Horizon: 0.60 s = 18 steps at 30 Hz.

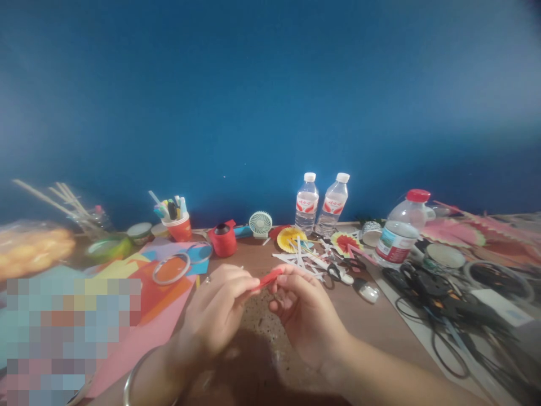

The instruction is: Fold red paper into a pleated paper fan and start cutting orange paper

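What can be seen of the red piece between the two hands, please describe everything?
The red piece is short, narrow and bright red. It looks like folded paper, but blur hides its exact folds. It slants slightly, its right end higher in the picture, in front of the brown table. The left hand grips one end and the right hand the other; fingers partly cover both ends.

Red strip (269, 278), blue wall (262, 101)

2 white-capped bottles (306, 204) and a fan (260, 224) stand before a blue wall (236, 101).
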Available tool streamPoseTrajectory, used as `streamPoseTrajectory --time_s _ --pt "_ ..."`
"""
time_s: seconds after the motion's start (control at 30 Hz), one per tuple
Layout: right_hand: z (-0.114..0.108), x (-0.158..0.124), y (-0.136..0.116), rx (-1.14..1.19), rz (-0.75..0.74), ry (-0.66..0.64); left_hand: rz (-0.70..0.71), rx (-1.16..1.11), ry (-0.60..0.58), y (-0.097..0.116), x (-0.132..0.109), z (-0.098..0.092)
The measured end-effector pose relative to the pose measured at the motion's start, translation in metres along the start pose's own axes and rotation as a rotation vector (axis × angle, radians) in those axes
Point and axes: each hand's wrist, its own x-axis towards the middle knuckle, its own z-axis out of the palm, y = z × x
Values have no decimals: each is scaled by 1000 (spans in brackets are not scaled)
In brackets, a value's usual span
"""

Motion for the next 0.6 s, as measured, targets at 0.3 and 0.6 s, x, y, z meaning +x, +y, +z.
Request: streamPoseTrajectory --time_s 0.3,0.6 --pt "0 2 0 -69 -8 17 15 24 11 2 0 1" --pt "1 2 -3 -69 9 57 116 88 -214 -4 -9 -5"
